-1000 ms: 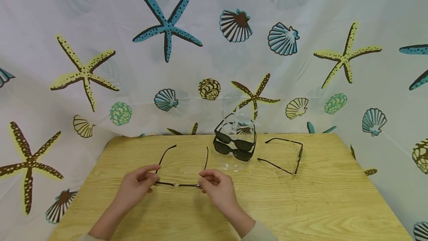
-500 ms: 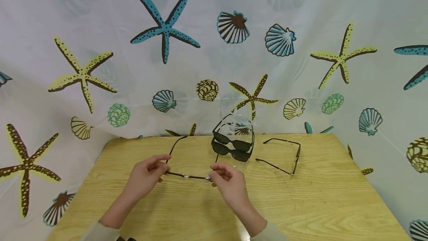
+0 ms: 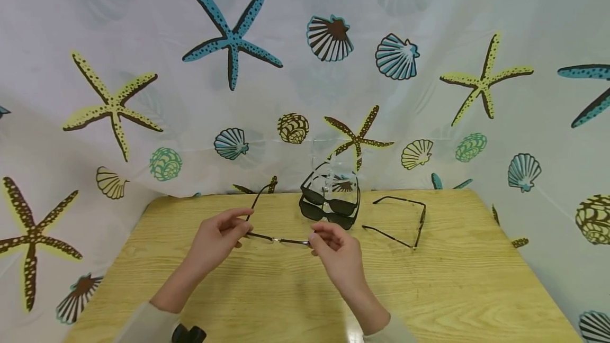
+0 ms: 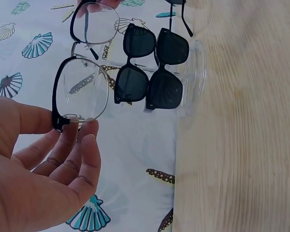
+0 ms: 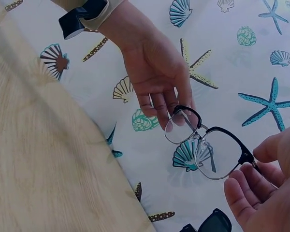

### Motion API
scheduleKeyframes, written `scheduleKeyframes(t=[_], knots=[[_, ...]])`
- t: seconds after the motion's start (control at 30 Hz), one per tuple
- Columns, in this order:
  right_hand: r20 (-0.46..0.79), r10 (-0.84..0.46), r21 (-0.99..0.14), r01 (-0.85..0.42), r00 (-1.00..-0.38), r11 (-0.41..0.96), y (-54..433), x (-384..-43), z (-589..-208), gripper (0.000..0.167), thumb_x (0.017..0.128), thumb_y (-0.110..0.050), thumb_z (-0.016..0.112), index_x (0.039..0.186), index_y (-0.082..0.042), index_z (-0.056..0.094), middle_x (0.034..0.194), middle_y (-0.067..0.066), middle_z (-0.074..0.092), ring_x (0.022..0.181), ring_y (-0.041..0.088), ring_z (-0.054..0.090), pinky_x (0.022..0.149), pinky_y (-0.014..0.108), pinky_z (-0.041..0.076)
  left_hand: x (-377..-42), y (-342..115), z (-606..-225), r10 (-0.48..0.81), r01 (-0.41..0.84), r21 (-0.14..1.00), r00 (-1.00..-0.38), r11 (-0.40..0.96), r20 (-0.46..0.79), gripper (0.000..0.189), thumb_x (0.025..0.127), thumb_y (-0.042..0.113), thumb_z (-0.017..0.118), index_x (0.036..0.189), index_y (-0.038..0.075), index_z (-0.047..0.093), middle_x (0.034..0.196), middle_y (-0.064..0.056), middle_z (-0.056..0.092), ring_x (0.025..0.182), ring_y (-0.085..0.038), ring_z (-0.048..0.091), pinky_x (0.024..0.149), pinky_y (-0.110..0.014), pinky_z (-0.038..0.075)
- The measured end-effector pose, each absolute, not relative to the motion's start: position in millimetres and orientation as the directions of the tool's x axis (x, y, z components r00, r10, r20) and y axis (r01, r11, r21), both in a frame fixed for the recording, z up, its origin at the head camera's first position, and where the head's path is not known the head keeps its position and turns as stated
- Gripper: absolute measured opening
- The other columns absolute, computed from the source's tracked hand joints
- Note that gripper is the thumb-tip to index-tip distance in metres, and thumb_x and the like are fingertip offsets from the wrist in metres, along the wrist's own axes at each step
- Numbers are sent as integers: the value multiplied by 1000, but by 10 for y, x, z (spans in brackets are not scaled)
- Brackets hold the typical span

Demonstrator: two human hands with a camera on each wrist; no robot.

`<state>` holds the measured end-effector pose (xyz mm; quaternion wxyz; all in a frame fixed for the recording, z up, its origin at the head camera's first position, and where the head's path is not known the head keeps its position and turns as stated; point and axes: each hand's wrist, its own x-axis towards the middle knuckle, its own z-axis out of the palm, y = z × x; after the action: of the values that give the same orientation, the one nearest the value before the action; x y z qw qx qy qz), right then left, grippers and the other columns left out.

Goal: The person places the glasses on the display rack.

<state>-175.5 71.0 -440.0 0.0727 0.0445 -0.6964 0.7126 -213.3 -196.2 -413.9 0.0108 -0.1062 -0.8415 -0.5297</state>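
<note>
A pair of clear-lensed eyeglasses (image 3: 276,240) with black brows and thin metal lower rims is held above the table with its temples spread. My left hand (image 3: 220,234) pinches one corner of the frame between thumb and fingers. At the opposite corner my right hand (image 3: 338,253) pinches the frame the same way. The right wrist view shows both hands gripping the eyeglasses (image 5: 220,152) by their ends. Just behind my right hand, two pairs of black sunglasses (image 3: 329,208) sit one above the other on a clear display stand (image 3: 335,160).
Another pair of glasses (image 3: 419,224) lies at the right with its temples open toward the stand. The wooden table (image 3: 457,285) ends at a hanging cloth (image 3: 267,105) printed with starfish and shells. A black strap (image 5: 84,17) shows at the left wrist.
Both hands have carried the eyeglasses up and to the right, closer to the stand. The right hand now overlaps the lower sunglasses' edge in the head view.
</note>
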Motion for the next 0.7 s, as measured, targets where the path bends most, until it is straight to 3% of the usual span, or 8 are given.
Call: scheduleKeyframes(t=[0.5,0.7], knots=[[148,132,-987,-155,-980,-49,878,-1812,-4310,27,97,-8,75,123,-1,72,103,13,73,85,10,70,79,28,62,-2299,-1725,-4085,233,263,891,-955,369,186,42,105,18,68,145,5,62,117,-22,73,88,1,71,75,-29,61],[140,151,-986,-152,-979,-71,954,-1858,-4277,29,97,-5,75,125,1,71,103,11,71,87,11,69,77,23,61,-2371,-1623,-4072,258,267,895,-949,358,180,47,103,22,71,146,8,62,123,-20,72,101,-13,74,78,-29,59]])
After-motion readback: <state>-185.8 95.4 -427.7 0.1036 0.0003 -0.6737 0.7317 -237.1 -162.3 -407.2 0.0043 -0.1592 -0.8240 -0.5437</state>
